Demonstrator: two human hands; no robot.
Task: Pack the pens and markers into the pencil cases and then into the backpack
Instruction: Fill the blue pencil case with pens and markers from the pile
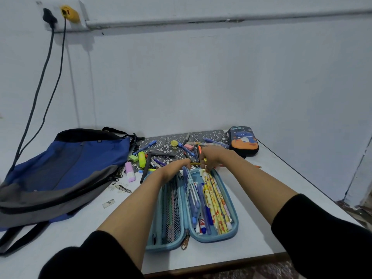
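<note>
A light blue pencil case lies open in front of me, with yellow patterned pencils and blue pens in its right half and pens behind mesh in its left half. My left hand rests at the case's far end, fingers curled on its middle divider flap. My right hand pinches a thin yellow-and-black pencil just above the case's far edge. Loose pens, markers, highlighters and erasers lie scattered behind on a patterned mat. A blue and grey backpack lies on the left.
A second, dark pencil case with an orange cartoon print stands shut at the back right. The white table ends close to my body and at the right. Two cables hang from wall sockets above the backpack.
</note>
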